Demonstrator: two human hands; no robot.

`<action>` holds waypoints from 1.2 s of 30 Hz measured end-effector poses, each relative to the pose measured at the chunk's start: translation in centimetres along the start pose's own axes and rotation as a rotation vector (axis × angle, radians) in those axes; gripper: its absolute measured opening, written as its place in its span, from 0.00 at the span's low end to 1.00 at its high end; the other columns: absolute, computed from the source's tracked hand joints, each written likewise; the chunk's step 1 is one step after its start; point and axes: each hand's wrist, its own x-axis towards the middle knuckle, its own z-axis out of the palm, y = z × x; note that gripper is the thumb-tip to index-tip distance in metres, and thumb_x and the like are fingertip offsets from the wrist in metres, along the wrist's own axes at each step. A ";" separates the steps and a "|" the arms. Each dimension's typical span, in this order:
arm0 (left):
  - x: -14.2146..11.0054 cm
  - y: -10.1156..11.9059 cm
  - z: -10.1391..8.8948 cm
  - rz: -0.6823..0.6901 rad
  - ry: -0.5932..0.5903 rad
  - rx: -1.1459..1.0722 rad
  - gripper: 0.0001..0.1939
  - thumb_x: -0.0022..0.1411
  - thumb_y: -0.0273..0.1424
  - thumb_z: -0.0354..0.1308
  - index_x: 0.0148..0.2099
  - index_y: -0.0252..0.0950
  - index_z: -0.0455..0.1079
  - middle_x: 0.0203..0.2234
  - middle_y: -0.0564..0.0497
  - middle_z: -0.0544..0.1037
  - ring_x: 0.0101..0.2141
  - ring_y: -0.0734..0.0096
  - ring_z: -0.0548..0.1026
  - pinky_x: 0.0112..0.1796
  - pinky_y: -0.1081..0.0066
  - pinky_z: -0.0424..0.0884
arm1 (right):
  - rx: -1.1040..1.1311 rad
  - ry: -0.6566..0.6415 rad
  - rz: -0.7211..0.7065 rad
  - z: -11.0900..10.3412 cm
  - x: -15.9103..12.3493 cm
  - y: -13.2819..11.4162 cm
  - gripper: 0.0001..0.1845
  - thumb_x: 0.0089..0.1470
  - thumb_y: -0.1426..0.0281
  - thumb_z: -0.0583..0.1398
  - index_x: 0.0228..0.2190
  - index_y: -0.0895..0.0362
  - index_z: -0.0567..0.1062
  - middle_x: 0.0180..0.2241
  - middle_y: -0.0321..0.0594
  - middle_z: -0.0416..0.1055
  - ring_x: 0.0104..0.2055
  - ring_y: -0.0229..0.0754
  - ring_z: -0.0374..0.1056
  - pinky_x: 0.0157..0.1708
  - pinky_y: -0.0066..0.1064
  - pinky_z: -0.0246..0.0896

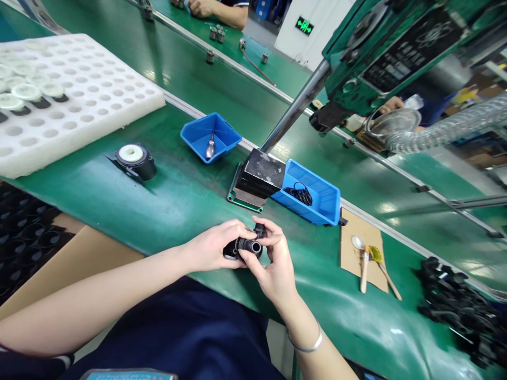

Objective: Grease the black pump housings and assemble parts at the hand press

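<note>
Close to the table's front edge, a black plastic fitting with a round tube opening (253,247) is held between both hands. My left hand (222,245) is closed around its left side. With thumb and fingers, my right hand (273,253) grips the other side, near a small black upright part (260,230). The lower body of the fitting is partly hidden by my fingers. Just beyond my hands stands the black base block (259,174) of a green press (376,58). Further left, a black round housing with a white disc (137,158) sits on the green table.
A white foam tray (130,100) with white-topped parts is at left. Two blue bins (190,134) (328,198) hold a metal tool and black rings. Brushes (364,269) and a spoon lie on cardboard (346,248). Black parts (459,306) are piled right. Co-workers' hands (202,8) show beyond.
</note>
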 end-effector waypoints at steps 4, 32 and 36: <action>0.2 0.2 -0.2 0.011 0.010 0.018 0.27 0.56 0.29 0.68 0.56 0.40 0.64 0.47 0.44 0.75 0.50 0.58 0.76 0.50 0.59 0.74 | 0.005 0.012 -0.002 0.2 -0.1 0.1 0.15 0.57 0.71 0.65 0.39 0.53 0.63 0.59 0.49 0.61 0.65 0.48 0.60 0.60 0.51 0.61; 12.1 4.7 -8.1 -0.034 0.123 0.009 0.28 0.50 0.39 0.73 0.51 0.38 0.68 0.47 0.46 0.77 0.47 0.60 0.78 0.51 0.62 0.74 | -0.292 0.486 -0.513 -17.2 14.4 -12.8 0.17 0.61 0.64 0.58 0.49 0.60 0.68 0.52 0.41 0.68 0.56 0.37 0.69 0.55 0.33 0.61; 15.6 2.5 -8.3 -0.122 0.090 -0.035 0.31 0.48 0.42 0.72 0.50 0.38 0.65 0.43 0.48 0.79 0.44 0.59 0.80 0.50 0.59 0.75 | -0.460 0.625 -0.650 -21.0 22.2 -17.6 0.40 0.53 0.56 0.42 0.57 0.73 0.61 0.56 0.40 0.67 0.59 0.37 0.64 0.43 0.30 0.57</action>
